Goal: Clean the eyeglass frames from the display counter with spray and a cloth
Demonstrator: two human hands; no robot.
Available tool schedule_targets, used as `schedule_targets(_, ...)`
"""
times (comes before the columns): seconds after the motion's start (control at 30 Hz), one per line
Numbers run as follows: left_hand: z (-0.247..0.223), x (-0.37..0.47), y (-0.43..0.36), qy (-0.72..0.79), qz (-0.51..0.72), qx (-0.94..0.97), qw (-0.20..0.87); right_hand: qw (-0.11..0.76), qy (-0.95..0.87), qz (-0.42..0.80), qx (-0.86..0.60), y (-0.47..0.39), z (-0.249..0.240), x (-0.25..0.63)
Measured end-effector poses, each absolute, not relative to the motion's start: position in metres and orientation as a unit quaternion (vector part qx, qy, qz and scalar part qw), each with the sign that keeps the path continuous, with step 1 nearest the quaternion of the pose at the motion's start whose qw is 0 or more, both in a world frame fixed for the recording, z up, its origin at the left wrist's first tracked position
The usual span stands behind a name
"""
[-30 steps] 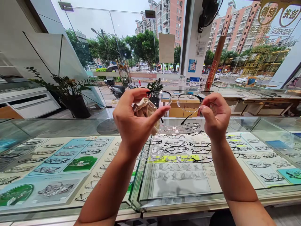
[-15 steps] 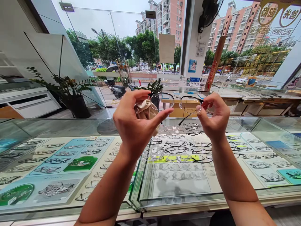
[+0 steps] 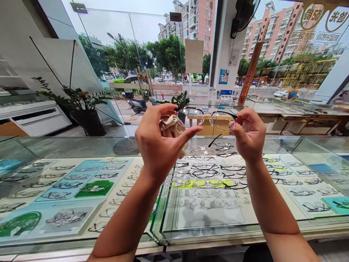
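A pair of eyeglasses (image 3: 206, 112) with dark upper rims and thin metal lower rims is held up above the glass counter, lenses facing me. My left hand (image 3: 156, 136) has its index finger at the left end of the frame, thumb stretched out below the lens. A crumpled beige cloth (image 3: 171, 125) is tucked in its curled fingers and hangs down past the palm. At the right end, my right hand (image 3: 249, 134) pinches the rim and hinge between thumb and bent fingers. One temple arm with a dark tip (image 3: 214, 140) slants down below the right lens.
Below the hands stands a glass display counter (image 3: 207, 234) with many eyeglass frames (image 3: 204, 166) in rows inside. A potted plant (image 3: 88, 118) is at the left. Beyond are glass doors, another counter (image 3: 308, 109) and a wall fan (image 3: 244, 16).
Both hands and the eyeglasses have shifted very slightly right in view. The hanging temple arm sits a little lower. The grip looks the same.
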State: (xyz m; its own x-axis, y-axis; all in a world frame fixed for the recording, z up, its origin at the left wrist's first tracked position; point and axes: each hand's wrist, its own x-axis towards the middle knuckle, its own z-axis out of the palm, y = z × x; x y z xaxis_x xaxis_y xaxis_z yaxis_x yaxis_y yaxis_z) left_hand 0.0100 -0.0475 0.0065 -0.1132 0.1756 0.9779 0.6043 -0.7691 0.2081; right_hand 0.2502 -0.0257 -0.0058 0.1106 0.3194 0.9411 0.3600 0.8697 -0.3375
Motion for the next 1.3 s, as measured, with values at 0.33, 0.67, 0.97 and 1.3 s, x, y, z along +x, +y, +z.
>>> schedule_targets(0.33, 0.008, 0.014, -0.052, -0.28, -0.693, -0.653, 0.123, 0.716, -0.656, 0.006, -0.239, -0.018, -0.007, 0.253)
schedule_targets(0.67, 0.007, 0.013, -0.052, -0.287, -0.689, -0.655, 0.116, 0.71, -0.663, 0.044, -0.232, -0.012, -0.007, 0.255)
schedule_targets(0.97, 0.015, -0.002, -0.042, -0.299, -0.667, -0.682, 0.03, 0.691, -0.687, 0.058, -0.219, -0.021, -0.005, 0.257)
schedule_targets(1.3, 0.011, -0.002, -0.038, -0.31, -0.663, -0.681, 0.023, 0.693, -0.671, -0.077, -0.25, -0.027, -0.007, 0.252)
